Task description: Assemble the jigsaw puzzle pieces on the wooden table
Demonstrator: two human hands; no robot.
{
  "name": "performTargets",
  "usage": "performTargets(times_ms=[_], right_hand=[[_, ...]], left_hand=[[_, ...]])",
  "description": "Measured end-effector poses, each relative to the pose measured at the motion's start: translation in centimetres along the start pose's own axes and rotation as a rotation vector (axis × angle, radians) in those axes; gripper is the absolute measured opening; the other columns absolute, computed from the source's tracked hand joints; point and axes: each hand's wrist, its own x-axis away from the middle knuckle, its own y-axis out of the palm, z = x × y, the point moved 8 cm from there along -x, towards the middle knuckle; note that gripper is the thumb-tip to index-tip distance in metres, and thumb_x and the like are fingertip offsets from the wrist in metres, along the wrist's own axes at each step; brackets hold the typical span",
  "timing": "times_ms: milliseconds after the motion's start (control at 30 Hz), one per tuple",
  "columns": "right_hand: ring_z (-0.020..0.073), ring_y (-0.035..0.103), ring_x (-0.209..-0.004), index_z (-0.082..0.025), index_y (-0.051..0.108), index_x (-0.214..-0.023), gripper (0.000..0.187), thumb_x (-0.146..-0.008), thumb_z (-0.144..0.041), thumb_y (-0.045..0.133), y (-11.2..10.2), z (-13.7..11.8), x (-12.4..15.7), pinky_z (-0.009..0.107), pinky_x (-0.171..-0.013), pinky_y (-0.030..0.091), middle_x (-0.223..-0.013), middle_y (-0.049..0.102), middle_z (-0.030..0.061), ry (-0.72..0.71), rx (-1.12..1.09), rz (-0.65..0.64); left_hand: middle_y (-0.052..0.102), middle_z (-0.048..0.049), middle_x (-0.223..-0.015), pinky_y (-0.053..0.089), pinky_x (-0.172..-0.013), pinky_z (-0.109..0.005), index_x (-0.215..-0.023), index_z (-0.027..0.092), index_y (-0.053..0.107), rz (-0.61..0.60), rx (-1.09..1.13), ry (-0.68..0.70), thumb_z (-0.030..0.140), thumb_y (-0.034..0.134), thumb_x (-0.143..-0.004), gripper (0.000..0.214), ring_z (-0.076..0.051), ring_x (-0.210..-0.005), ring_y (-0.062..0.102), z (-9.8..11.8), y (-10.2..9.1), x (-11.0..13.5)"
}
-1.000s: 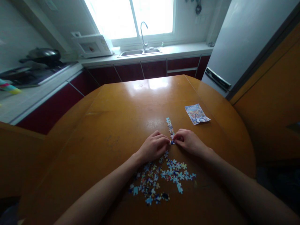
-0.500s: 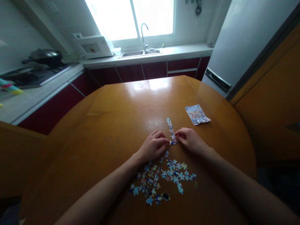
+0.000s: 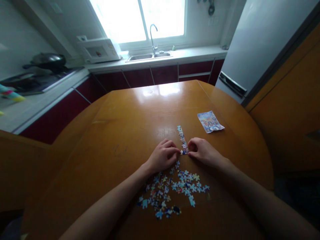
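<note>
A narrow strip of joined jigsaw pieces (image 3: 182,136) lies on the table, with a short row turning left at its near end. My left hand (image 3: 163,155) rests at that corner, fingers closed together, their tips on a small jigsaw piece (image 3: 182,152) at the row's left end. On the other side, my right hand (image 3: 203,151) is curled, thumb and fingertips against the strip's near right corner. Just below my hands spreads a heap of loose jigsaw pieces (image 3: 186,183), mostly pale blue, white and dark blue. My left hand and forearm hide some of them.
The wooden table (image 3: 135,116) has a picture sheet (image 3: 210,122) lying to the right of the strip. Beyond stand a counter with a sink (image 3: 141,57), a microwave (image 3: 98,50), a stove with a pan (image 3: 48,60) and a fridge (image 3: 265,43).
My right hand has shifted slightly toward me along the strip, its fingertips now at the near corner. My left hand stays about where it was.
</note>
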Motion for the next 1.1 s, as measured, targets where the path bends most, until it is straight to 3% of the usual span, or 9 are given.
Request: performTargets(times_ms=[633, 1100], right_hand=[[0.0157, 0.057, -0.070, -0.017, 0.069, -0.083, 0.008, -0.075, -0.016, 0.071, 0.23, 0.14, -0.19, 0.027, -0.063, 0.043, -0.079, 0.066, 0.0037, -0.007, -0.024, 0.011], [0.0165, 0.058, -0.072, -0.016, 0.069, -0.083, 0.007, -0.076, -0.016, 0.071, 0.15, -0.14, -0.14, 0.027, -0.065, 0.044, -0.079, 0.066, 0.0047, 0.025, -0.013, 0.016]], left_hand=[[0.063, -0.0054, -0.094, 0.049, -0.085, -0.037, -0.103, 0.026, 0.074, -0.026, 0.056, 0.056, 0.017, 0.058, -0.087, 0.024, -0.020, -0.092, 0.053, 0.43, -0.13, 0.24], [0.062, -0.0060, -0.095, 0.048, -0.087, -0.038, -0.106, 0.024, 0.073, -0.054, -0.009, 0.043, 0.027, 0.053, -0.095, 0.023, -0.020, -0.093, 0.052, 0.73, 0.04, -0.15]])
